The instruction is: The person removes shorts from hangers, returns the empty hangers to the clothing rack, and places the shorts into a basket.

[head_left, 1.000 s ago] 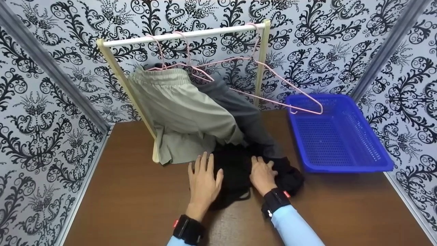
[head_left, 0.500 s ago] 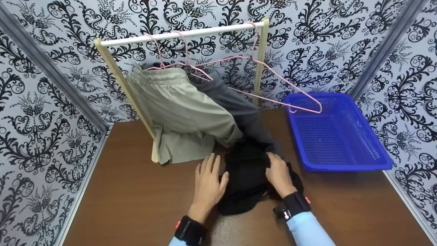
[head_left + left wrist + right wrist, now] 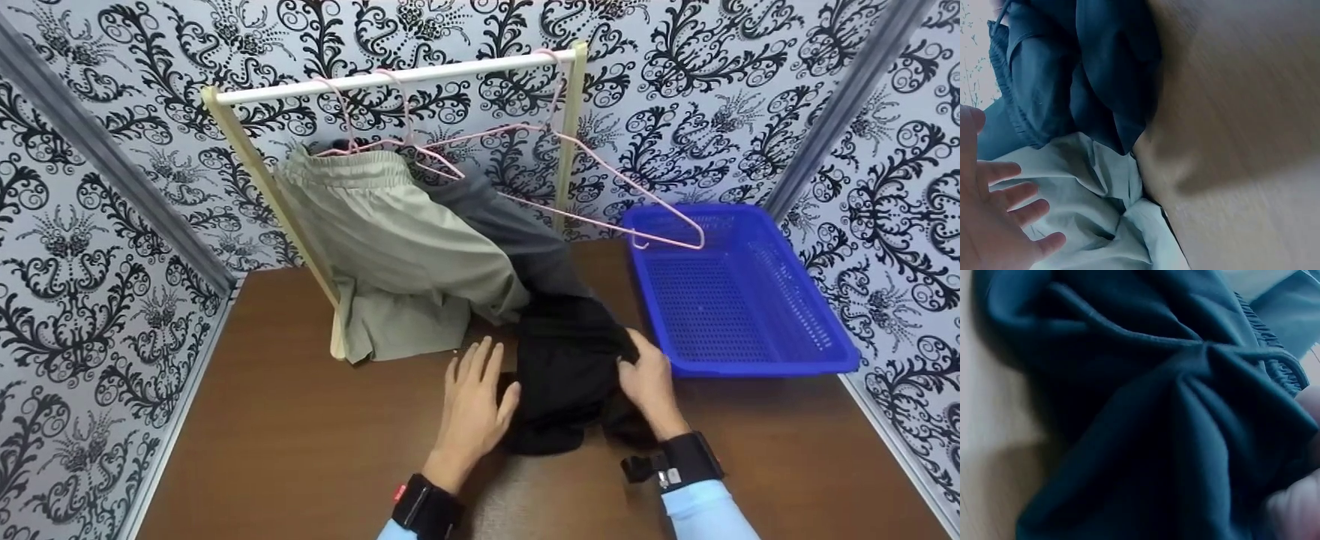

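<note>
My right hand pinches black cloth near waistband; left hand free, fingers extended, right beside it. I'd smooth folds outward, drawstring untangled.

The garment is black, the basket blue, the hangers pink, the wallpaper black-scrolled white.

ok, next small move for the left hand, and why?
Probably pinch the free end of the gathered waistband on the black garment with the left hand. Its fingers are extended and hold nothing, while the right hand already grips the cloth; a second hold should help straighten it.
</note>
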Motion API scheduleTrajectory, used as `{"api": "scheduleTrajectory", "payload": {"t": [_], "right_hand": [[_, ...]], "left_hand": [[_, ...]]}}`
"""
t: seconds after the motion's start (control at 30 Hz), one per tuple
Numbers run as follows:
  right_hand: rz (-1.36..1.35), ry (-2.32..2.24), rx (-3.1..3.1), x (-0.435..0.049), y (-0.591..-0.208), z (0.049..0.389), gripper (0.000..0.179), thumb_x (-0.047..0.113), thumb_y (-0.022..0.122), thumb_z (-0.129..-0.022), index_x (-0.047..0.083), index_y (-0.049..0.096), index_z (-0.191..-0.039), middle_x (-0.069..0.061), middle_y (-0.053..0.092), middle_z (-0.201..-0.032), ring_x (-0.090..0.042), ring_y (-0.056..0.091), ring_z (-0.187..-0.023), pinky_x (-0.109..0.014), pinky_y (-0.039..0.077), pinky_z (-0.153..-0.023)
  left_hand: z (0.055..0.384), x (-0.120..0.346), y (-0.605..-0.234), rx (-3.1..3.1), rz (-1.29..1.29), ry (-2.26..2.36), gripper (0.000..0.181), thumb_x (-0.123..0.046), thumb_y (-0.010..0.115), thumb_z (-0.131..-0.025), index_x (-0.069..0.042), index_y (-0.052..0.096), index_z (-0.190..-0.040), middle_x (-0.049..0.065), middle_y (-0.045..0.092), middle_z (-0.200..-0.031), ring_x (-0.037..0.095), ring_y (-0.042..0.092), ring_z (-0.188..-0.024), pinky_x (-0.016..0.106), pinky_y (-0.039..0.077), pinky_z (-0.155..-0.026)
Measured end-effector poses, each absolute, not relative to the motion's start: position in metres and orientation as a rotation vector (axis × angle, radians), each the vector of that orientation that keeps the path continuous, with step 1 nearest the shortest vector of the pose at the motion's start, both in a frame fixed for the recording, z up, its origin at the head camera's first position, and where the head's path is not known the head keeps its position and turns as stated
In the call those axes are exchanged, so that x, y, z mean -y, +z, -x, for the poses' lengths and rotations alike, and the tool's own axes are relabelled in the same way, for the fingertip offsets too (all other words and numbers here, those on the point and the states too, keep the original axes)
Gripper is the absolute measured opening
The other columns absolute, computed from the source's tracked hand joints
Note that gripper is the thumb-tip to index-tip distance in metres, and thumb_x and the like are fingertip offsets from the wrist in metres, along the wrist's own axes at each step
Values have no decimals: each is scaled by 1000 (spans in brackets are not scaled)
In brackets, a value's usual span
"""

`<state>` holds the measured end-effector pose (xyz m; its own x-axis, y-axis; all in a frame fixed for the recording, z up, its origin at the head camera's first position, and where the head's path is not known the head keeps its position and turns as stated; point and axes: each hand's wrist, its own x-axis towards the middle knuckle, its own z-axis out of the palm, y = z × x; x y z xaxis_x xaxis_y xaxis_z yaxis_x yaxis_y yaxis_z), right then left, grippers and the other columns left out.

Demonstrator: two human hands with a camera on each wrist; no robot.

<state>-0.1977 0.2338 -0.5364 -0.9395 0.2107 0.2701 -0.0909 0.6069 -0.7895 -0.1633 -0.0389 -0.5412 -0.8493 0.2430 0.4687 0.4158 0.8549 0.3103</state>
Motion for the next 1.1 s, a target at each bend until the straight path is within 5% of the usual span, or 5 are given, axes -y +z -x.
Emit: {"api": "scheduleTrajectory", "payload": {"t": [0.23,0.43,0.63,0.87,1.1], "right_hand": [[305,1620,2474,-251,-517,191,55,-12,51,-89,-7,54,-144,-34,52,-145,-46,48,-137,-54,37,-117],[454,1846,2412,-265,-502,186,65,-7,46,-92,0,40,-156,-29,39,-158,-37,42,-140,-40,43,-112],[556,1869,2355,-277,-488,180,65,-1,47,-93,6,41,-158,-23,45,-156,-23,55,-114,-16,52,-75],[629,2027,2213,-292,-472,178,66,1,46,-98,12,34,-162,-19,40,-157,-4,55,-95,-18,54,-72],[666,2130,2098,-315,-464,178,66,1,45,-99,12,31,-163,-17,36,-158,-2,60,-83,-22,56,-65]], "left_hand": [[163,31,-531,2593,530,-577,58,-37,57,-103,-6,50,-152,14,47,-158,34,44,-145,59,31,-117],[164,25,-526,2556,571,-555,58,-35,60,-101,-6,51,-151,14,48,-157,34,45,-144,59,33,-116],[167,22,-523,2528,590,-530,58,-36,59,-101,-5,53,-149,15,49,-156,35,48,-142,60,35,-114],[170,21,-521,2505,599,-505,57,-39,57,-103,-6,53,-149,15,50,-155,34,48,-141,60,37,-112],[171,20,-520,2500,606,-495,57,-41,53,-104,-5,54,-148,16,51,-154,35,49,-141,61,38,-112]]}}
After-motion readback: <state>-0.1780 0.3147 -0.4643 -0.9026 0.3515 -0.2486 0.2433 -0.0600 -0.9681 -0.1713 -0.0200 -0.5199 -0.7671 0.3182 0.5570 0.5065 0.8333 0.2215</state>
